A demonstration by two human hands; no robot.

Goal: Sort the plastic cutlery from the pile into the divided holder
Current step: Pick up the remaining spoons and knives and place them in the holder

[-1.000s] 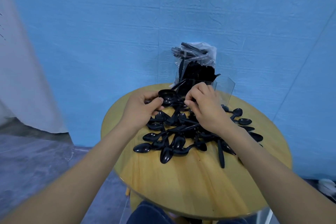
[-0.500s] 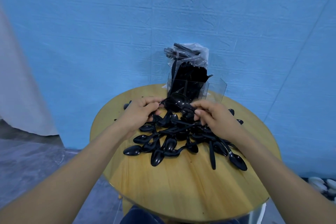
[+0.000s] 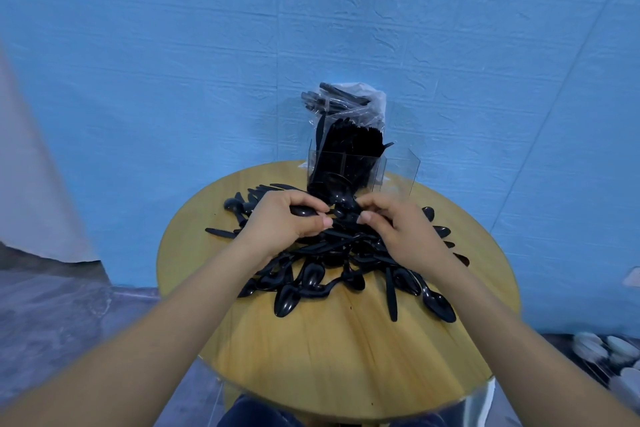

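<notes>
A pile of black plastic cutlery point(image 3: 332, 263), mostly spoons, covers the middle of the round wooden table point(image 3: 346, 350). At the table's far edge stands the clear divided holder point(image 3: 398, 170), packed with black cutlery, and a clear bag of more cutlery sits on top of it. My left hand point(image 3: 287, 222) grips a bunch of black spoons point(image 3: 304, 211) just in front of the holder. My right hand point(image 3: 401, 229) pinches the same bunch from the right, thumb and fingers curled. Both hands hover over the back of the pile.
A blue fabric wall point(image 3: 311, 45) rises right behind the table. A pale curtain point(image 3: 31, 166) hangs at the left over a grey floor. Several white items point(image 3: 609, 354) lie on the floor at the lower right. Bare wood shows at the table's near half.
Both hands stay at the back of the pile and have closed in on the spoon bunch near the holder. The view has shifted slightly left.
</notes>
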